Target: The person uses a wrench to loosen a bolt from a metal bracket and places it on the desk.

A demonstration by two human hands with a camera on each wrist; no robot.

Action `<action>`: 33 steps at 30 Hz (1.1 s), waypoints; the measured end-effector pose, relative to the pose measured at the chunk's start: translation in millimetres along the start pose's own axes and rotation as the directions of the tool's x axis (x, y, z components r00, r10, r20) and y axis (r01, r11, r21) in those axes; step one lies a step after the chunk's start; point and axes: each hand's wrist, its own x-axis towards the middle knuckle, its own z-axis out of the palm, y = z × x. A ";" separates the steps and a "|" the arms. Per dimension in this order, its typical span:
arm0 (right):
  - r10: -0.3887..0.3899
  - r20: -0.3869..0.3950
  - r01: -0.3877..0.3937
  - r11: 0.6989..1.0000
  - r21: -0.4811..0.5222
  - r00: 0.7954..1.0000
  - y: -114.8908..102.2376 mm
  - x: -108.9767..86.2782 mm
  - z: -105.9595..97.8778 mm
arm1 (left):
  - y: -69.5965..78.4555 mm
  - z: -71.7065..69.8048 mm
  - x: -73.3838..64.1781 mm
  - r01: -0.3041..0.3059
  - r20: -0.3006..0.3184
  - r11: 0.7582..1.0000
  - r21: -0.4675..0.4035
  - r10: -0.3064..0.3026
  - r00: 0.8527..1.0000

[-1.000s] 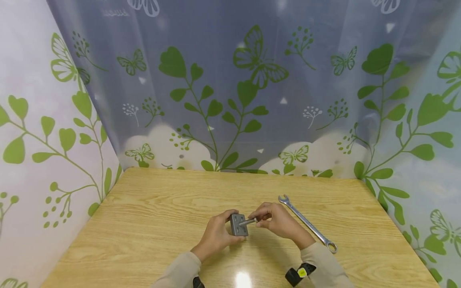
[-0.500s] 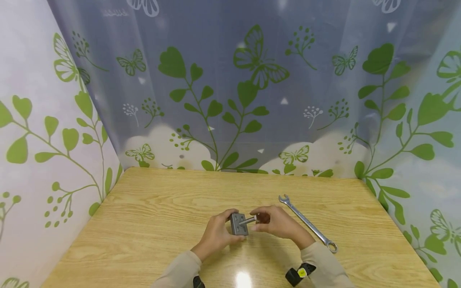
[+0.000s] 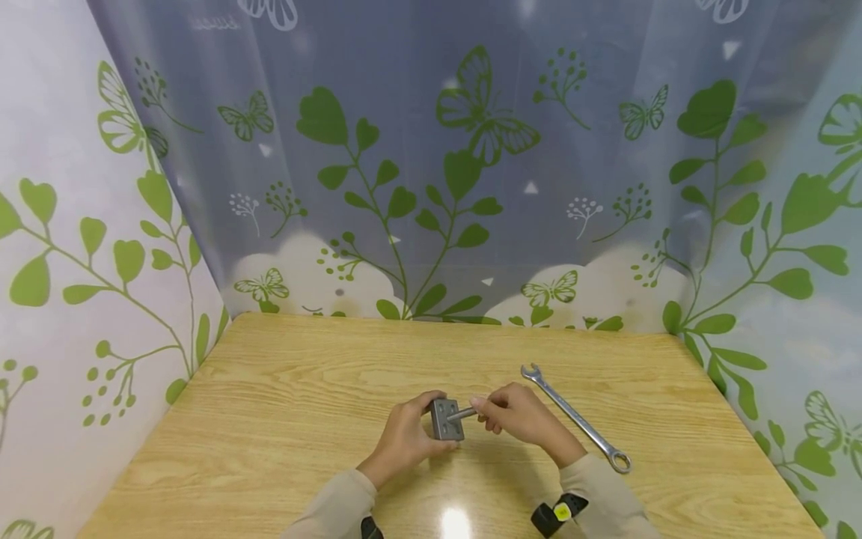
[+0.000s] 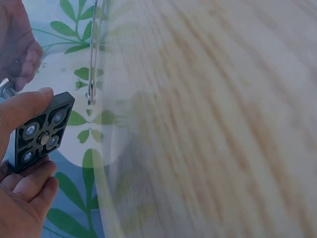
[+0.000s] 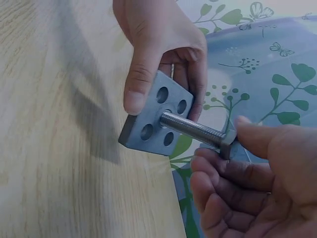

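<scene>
My left hand (image 3: 402, 443) grips a square grey metal plate (image 3: 442, 428) by its edges, thumb on one side and fingers on the other. Several round holes surround the plate's middle in the right wrist view. A long threaded bolt (image 5: 193, 130) stands out of the centre hole. At the bolt's head (image 5: 228, 144), the thumb and index finger of my right hand (image 3: 521, 414) pinch it, the other fingers curled below. The bolt's tip (image 4: 44, 138) shows at the ribbed back face of the plate in the left wrist view.
A silver combination wrench (image 3: 575, 418) lies slantwise on the wooden table (image 3: 303, 397), right of my right hand. Printed sheets with leaves and butterflies, like the back curtain (image 3: 417, 247), enclose the table's back and sides.
The right hand's fingers have loosened around the bolt's head, shifted, and pinched it again from a turned position. My left hand and the plate have stayed in place.
</scene>
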 end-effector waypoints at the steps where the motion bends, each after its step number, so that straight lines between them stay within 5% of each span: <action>1: -0.009 0.004 0.009 1.000 -0.002 1.000 -0.1 0.0 -0.1 | 0.0 0.2 0.0 0.000 0.001 1.000 -0.001 0.000 1.000; 15: -0.130 -0.001 0.130 0.991 0.004 0.991 2.1 2.0 -5.3 | -0.3 0.4 -1.2 0.020 0.008 1.000 -0.005 -0.020 1.000; 26: -0.111 0.102 0.113 0.993 -0.020 0.989 1.3 2.8 -5.8 | -0.6 -1.0 -1.0 0.008 0.011 1.000 -0.003 -0.008 1.000; 33: -0.012 0.048 0.015 0.998 -0.066 0.999 -1.0 2.7 -5.5 | 0.8 -3.5 -0.7 0.027 0.010 0.999 -0.019 -0.027 1.000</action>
